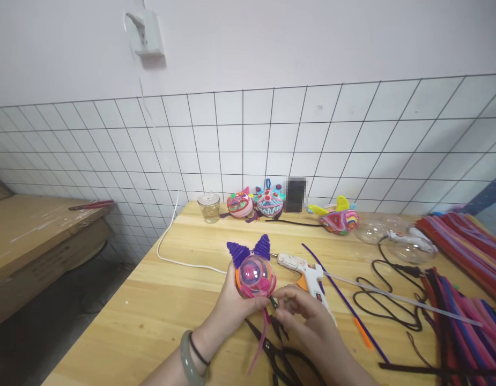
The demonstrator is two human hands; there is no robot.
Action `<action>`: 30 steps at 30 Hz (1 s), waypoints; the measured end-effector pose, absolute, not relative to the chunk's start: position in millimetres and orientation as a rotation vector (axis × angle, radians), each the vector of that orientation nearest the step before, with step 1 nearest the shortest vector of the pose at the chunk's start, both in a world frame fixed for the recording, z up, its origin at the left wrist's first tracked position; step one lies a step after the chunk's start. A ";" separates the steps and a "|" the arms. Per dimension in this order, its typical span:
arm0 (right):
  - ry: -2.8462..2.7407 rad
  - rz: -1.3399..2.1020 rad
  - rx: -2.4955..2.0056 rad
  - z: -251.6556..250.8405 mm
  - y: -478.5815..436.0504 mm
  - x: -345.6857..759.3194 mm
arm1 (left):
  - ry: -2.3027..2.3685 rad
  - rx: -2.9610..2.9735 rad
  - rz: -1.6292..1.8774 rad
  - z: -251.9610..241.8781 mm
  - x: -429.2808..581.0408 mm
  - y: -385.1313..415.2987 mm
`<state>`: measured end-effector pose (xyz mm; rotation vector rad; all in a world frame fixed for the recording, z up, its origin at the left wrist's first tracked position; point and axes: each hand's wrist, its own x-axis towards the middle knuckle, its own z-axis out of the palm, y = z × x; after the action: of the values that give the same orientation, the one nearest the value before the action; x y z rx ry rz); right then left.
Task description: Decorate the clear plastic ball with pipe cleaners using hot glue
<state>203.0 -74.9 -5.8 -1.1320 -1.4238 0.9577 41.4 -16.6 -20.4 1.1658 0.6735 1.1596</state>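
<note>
Fingers of left hand (232,294) grip clear plastic ball (253,274) over pale wooden table (171,308), white gridded wall (228,142) far; right hand (310,316) half-curled, pinch unclear.

Deep purple, boldly ribbed, went the ears (238,254), and below them the clear ball (253,275) blazed with pink, purple and orange rings! Hot pink ran the strip (260,343). White was the glue gun (291,261), orange its trigger (301,282); solid black, the scissors (268,347)! Yellow topped the swirly pink-and-red fish (339,221), and black lines squared off the white wall (229,134). Pale yellow grain streaked the tabletop (175,305)!
</note>
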 end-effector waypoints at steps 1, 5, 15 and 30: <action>-1.464 0.985 -1.118 -7.3 -75.6 200.0 | 0.662 1.141 1.146 -20.2 42.0 -17.2; -1.486 1.135 -1.128 -8.1 -78.5 190.3 | 0.622 1.061 1.108 -18.3 43.5 -19.4; -1.597 1.263 -1.231 -5.8 -78.7 183.0 | 0.671 1.082 1.128 -21.6 44.5 -20.4; -1.009 1.183 -0.951 4.9 -62.0 232.4 | 0.706 0.838 1.332 -24.3 37.0 -2.6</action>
<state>232.4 -62.0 4.9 -0.9506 -1.0086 1.1834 37.0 -2.6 -24.3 0.8378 0.7063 1.3320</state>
